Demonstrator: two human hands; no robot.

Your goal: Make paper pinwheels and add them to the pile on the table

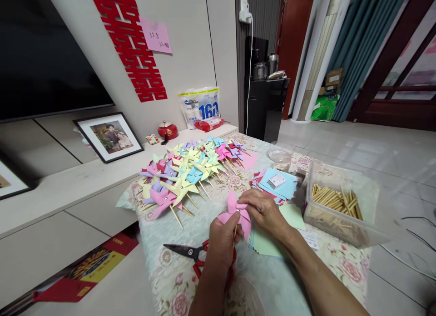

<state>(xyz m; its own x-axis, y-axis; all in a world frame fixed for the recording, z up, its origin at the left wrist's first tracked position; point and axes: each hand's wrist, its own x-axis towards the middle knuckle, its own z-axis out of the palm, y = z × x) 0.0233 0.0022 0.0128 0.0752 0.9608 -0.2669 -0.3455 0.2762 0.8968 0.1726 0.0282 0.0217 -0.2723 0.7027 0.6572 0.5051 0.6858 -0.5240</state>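
A pink paper pinwheel (232, 201) on a thin wooden stick is held up over the near part of the table. My left hand (223, 236) is closed around it from below, thumb near its centre, with the stick running down by the fingers. My right hand (264, 210) has its fingers bent against the pinwheel's upper right blade. Red-handled scissors (192, 252) lie partly under my left forearm, blades pointing left. Beside my right wrist is a stack of pale green and blue paper squares (267, 243), partly covered by the arm.
Many finished pinwheels (182, 186) lie piled at the back left. A clear plastic box (335, 223) of wooden sticks stands right. Coloured paper (288, 182) bears a small white box (276, 181). A round clear tub (281, 157) sits behind. A framed photo (109, 136) leans on the cabinet.
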